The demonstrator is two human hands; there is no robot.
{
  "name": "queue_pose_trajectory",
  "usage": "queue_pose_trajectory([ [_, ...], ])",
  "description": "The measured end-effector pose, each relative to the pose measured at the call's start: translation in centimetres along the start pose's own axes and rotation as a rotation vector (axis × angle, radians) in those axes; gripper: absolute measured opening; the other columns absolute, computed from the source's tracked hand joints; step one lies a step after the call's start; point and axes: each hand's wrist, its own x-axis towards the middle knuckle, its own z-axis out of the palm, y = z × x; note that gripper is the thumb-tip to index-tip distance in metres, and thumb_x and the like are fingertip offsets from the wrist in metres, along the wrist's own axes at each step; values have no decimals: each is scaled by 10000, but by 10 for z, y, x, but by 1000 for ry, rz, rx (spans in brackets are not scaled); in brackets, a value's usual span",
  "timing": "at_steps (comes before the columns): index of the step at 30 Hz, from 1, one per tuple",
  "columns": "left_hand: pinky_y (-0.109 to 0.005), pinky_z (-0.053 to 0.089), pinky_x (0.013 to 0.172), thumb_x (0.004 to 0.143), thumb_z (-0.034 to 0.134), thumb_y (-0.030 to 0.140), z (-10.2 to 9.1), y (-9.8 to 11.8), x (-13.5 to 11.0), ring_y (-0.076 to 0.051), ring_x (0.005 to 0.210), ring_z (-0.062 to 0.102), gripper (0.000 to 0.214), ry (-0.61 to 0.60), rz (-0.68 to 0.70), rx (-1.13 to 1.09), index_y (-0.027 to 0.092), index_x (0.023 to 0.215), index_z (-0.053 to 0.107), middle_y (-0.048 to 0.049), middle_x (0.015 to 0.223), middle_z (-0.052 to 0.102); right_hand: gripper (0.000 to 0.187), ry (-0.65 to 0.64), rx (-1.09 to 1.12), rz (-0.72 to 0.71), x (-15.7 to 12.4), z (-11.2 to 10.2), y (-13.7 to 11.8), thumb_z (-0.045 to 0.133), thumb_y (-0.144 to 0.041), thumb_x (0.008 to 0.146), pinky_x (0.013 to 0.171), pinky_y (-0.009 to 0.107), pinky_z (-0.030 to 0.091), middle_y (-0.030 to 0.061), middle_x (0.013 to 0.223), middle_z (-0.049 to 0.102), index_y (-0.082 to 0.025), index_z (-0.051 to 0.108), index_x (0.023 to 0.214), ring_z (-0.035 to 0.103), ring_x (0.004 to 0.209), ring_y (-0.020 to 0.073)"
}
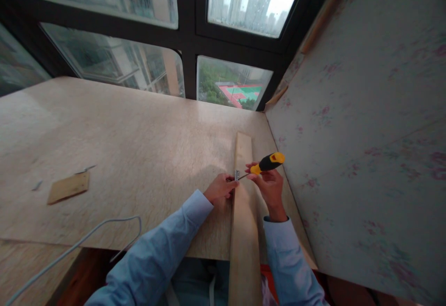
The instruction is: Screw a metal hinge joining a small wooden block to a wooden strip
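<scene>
My right hand (270, 187) is closed round a screwdriver (266, 163) with a yellow and black handle, its shaft pointing left and down at a small metal bracket (237, 174). My left hand (220, 187) pinches that bracket against the left side of a long pale wooden plank (244, 222). The plank runs from my lap away across a light wooden board (139, 157). Both sleeves are light blue.
A small flat wood offcut (68, 187) lies at the left of the board with a few small metal pieces (86, 169) near it. A white cable (76, 243) loops over the near left edge. A pale wall panel (365, 134) rises on the right; windows stand behind.
</scene>
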Motion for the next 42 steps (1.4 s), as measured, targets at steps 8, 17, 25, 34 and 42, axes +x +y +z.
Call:
queue_pose_trajectory([
  [8,-215,444,498,790,653,290,1,1,0,-119,610,576,225,14,-17,-7,97,904,639,-51,789,625,416,-176,90,-8,0,2,-6,604,-497,863,897,457,522,101,1246,661,-264,622,1207,640,1101,268],
  [17,-196,427,489,785,655,304,0,1,-1,-109,605,569,245,7,-15,-7,102,922,636,-52,796,633,273,-33,83,35,0,-1,-2,786,-326,717,840,429,540,61,1008,731,-235,680,952,686,916,234],
  [25,-190,416,481,797,635,251,1,3,-2,-103,585,562,194,0,-10,-30,100,917,615,-30,735,603,478,1,4,18,3,0,8,837,-470,610,776,386,535,46,918,717,-235,621,965,676,834,220],
  [34,-192,419,501,774,675,325,1,-1,0,-113,621,584,285,-21,-8,-68,105,950,632,-53,795,647,482,-218,166,102,-3,-1,-10,671,-485,812,962,508,493,85,1292,629,-288,582,1243,638,1105,270],
  [42,-196,413,486,789,651,284,1,-2,1,-103,598,571,251,-7,-20,-34,102,960,631,-51,811,632,362,81,-46,-7,7,3,-2,891,-315,529,743,357,527,5,787,700,-226,631,764,652,758,192],
])
